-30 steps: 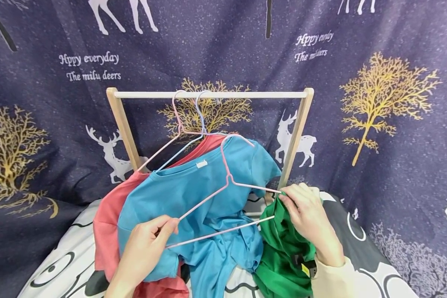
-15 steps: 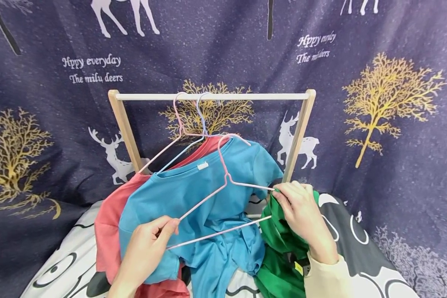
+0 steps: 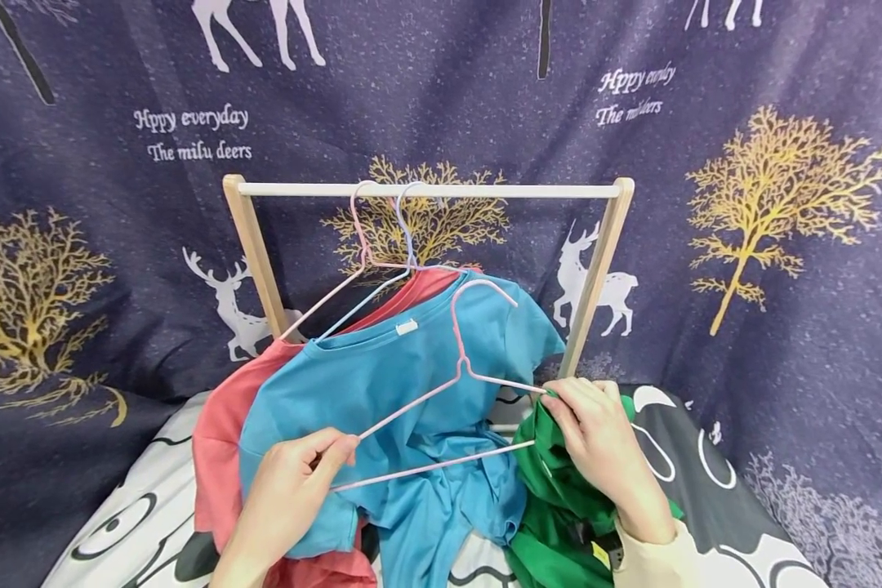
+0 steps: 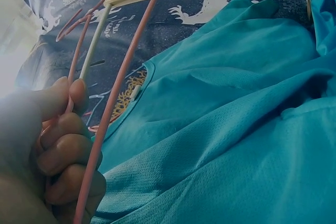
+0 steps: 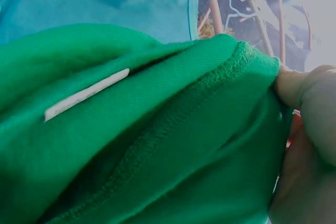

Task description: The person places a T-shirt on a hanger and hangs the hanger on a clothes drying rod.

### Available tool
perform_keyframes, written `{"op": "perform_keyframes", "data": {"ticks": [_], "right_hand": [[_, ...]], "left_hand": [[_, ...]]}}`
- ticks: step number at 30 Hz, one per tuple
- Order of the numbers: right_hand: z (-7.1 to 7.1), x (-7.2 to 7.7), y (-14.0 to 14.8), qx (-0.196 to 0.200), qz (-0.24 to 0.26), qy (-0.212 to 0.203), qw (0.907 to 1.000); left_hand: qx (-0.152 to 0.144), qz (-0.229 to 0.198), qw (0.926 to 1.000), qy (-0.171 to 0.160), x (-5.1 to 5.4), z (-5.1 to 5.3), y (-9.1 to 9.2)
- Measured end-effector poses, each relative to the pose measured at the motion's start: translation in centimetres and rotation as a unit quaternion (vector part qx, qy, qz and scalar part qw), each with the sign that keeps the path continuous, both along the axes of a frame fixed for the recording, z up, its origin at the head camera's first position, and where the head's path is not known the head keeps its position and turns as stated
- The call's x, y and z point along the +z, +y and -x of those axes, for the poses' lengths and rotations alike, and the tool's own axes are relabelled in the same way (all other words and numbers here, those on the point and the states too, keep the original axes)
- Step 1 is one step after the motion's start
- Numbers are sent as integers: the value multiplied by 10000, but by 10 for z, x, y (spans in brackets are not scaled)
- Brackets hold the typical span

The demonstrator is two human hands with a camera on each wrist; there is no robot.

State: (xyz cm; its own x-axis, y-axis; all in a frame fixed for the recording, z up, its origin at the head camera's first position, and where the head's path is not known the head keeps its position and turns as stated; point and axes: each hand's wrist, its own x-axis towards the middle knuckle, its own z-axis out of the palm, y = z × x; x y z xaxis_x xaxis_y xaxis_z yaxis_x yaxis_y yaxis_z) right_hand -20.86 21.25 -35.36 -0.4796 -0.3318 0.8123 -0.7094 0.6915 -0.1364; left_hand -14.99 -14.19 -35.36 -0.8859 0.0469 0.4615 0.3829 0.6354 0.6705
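A pink hanger [image 3: 434, 467] is held tilted in front of the rack, its hook pointing up. Its left arm is gripped between the thumb and curled fingers of my left hand [image 3: 290, 486]; the left wrist view shows this grip close up. My right hand [image 3: 595, 441] pinches the seamed edge of a green shirt [image 3: 554, 547] at the hanger's right end, which disappears into the bunched cloth. In the right wrist view, a narrow white strip [image 5: 86, 95] shows among the green folds. Behind the hanger hangs a blue T-shirt [image 3: 367, 384].
A small wooden rack [image 3: 610, 261] with a white rail [image 3: 500, 191] carries two hangers. A red shirt [image 3: 220, 449] hangs behind the blue one. Underneath lies black-and-white patterned bedding [image 3: 118, 514], with a dark deer-print curtain [image 3: 441, 90] behind.
The pink hanger has tipped slightly, its hook now lower and farther right. My right hand has dropped a little with the green edge. The left hand keeps its grip; the whole head view shifted slightly.
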Motion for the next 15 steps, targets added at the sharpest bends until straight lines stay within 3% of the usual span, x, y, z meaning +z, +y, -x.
{"op": "perform_keyframes", "data": {"ticks": [4, 15], "right_hand": [[-2, -2, 2, 23, -15, -39, 10000], [-10, 5, 0, -113, 87, 242, 9996]], "left_hand": [[-48, 16, 10000, 30, 0, -1, 2], [-317, -146, 9989, -326, -5, 0, 14]]}}
